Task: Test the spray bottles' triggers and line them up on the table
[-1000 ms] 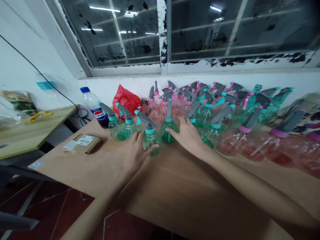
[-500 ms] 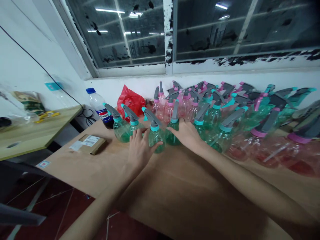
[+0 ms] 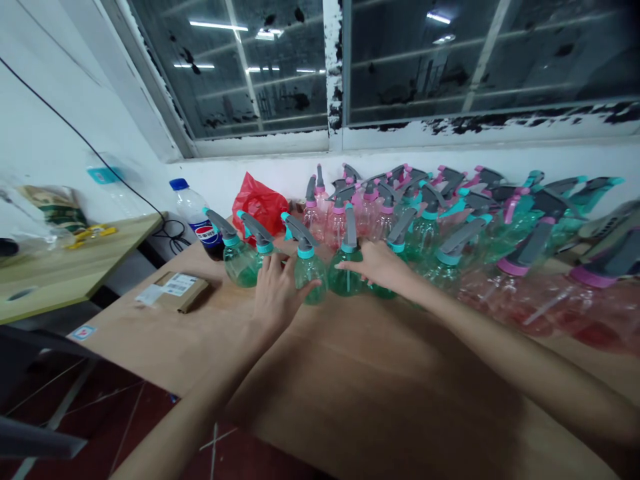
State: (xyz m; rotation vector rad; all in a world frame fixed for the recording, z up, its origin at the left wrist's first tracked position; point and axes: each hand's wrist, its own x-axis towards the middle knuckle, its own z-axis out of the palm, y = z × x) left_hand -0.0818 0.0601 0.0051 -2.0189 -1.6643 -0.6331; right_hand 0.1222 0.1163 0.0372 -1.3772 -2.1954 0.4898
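Note:
Small spray bottles with turquoise collars and grey trigger heads stand in a front row on the table. My left hand (image 3: 279, 287) is curled round the left side of a green-tinted spray bottle (image 3: 311, 270), its thumb across the front. To the right, my right hand (image 3: 381, 265) grips another green spray bottle (image 3: 343, 283), thumb over its front and fingers behind it, partly hidden. Left of my left hand, two more green spray bottles stand close together, the outer one (image 3: 240, 263) fully seen. Beneath my right wrist another green bottle (image 3: 397, 248) is partly covered.
Pink and green spray bottles (image 3: 515, 280) crowd the right and back of the wooden table (image 3: 350, 373). A red plastic bag (image 3: 257, 203), a cola bottle (image 3: 200, 220) and a flat cardboard packet (image 3: 180, 291) are at the left. A window rises behind.
The view has shifted slightly. The green bottle at my right hand has come a little nearer and shows more of its body. My left hand has barely moved.

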